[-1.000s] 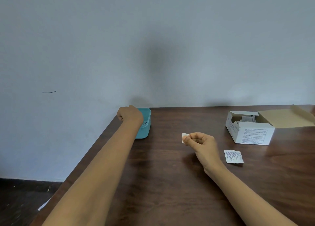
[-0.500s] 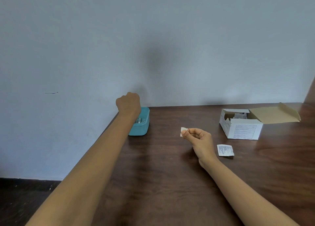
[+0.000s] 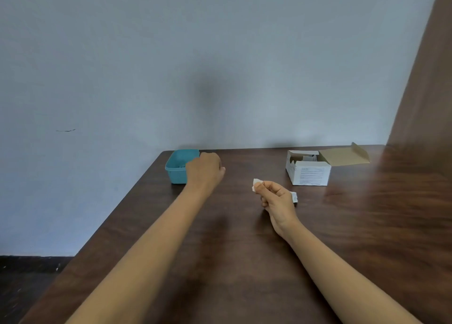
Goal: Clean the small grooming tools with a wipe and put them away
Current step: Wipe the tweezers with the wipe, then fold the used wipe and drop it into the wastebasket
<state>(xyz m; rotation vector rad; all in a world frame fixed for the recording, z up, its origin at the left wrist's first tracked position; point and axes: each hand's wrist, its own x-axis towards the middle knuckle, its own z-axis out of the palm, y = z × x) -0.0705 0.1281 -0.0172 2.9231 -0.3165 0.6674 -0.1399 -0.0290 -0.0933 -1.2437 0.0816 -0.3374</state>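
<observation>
By the teal tub [image 3: 176,165], my left hand [image 3: 205,172] is fisted; I can't tell its contents. My right hand [image 3: 277,201] pinches the wipe [image 3: 256,187], open box [image 3: 308,174] beyond.

**Colours and patterns in view**

A dark brown table [image 3: 244,262] with streaky wood grain. A plain teal tub [image 3: 176,168]. A white box [image 3: 309,175] with fine black print, its open flap plain tan inside. A white wipe [image 3: 256,186]. A white sachet [image 3: 295,197] with dark print. The wall [image 3: 220,54] is pale blue-grey.

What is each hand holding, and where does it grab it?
The right hand pinches a small white wipe by one edge. The left hand is curled beside the teal box; whether it holds anything cannot be told.
</observation>
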